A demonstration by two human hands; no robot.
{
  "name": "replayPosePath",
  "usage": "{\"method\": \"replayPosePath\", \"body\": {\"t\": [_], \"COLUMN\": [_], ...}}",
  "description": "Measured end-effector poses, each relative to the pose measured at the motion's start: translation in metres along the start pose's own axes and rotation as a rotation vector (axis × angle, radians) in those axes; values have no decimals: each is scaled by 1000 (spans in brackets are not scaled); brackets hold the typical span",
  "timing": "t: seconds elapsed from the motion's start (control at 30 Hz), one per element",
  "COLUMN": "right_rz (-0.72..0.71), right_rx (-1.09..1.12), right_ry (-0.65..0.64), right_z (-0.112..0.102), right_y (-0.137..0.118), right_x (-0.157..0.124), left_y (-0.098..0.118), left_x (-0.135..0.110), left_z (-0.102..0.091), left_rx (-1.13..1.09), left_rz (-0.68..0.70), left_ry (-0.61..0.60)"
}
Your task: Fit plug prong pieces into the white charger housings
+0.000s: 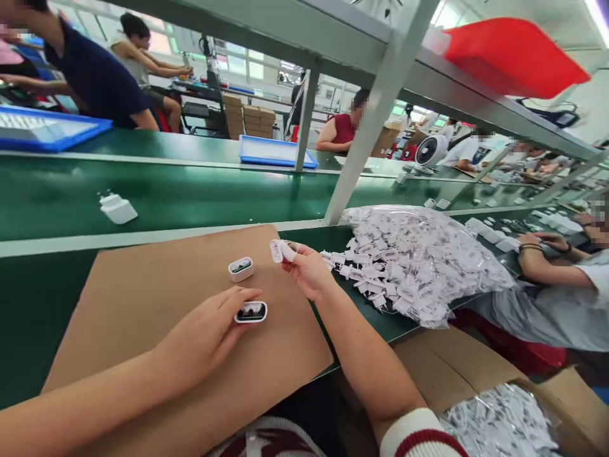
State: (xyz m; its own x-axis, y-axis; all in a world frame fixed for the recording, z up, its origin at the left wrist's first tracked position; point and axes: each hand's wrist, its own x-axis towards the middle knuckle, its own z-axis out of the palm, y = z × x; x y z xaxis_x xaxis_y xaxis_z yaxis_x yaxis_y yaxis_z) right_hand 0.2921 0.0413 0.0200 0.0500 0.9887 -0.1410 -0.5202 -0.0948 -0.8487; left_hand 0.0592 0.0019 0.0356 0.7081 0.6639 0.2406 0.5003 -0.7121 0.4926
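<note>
My left hand (209,327) is closed around a white charger housing (251,312) just above the cardboard sheet (137,298); its open end shows dark parts inside. Another white housing (241,269) stands on the cardboard a little farther off, a green edge visible within. My right hand (307,270) pinches a small white plug cap (277,251) between thumb and fingers, above the sheet's right edge. Right of that hand, a clear plastic bag (428,254) spills many similar white caps (380,279) onto the green bench.
A white plug adapter (118,209) lies on the green conveyor (200,190). A grey metal post (366,120) rises behind the cardboard. At lower right stands a cardboard box (571,406) with bagged white parts. A co-worker's hands (537,241) are at the right; blue trays (278,152) sit beyond.
</note>
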Motion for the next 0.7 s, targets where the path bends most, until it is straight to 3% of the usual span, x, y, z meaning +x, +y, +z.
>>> {"method": "replayPosePath", "body": {"t": [0.1, 0.27, 0.47, 0.6, 0.7], "right_rz": [-84, -230, -251, -524, -704], "right_rx": [-178, -476, -659, -1127, -1321], "right_ry": [-45, -113, -411, -409, -355], "right_z": [4, 11, 14, 12, 15], "right_y": [3, 7, 1, -2, 2], "right_x": [-12, -28, -48, -60, -62], "left_y": [-8, -24, -28, -29, -30], "left_x": [-9, -5, -7, -6, -5], "left_z": [16, 24, 31, 31, 32], "left_rx": [-41, -110, -273, -326, -362], "left_rz": [-90, -115, -116, -101, -94], "left_ry": [27, 65, 113, 127, 134]}}
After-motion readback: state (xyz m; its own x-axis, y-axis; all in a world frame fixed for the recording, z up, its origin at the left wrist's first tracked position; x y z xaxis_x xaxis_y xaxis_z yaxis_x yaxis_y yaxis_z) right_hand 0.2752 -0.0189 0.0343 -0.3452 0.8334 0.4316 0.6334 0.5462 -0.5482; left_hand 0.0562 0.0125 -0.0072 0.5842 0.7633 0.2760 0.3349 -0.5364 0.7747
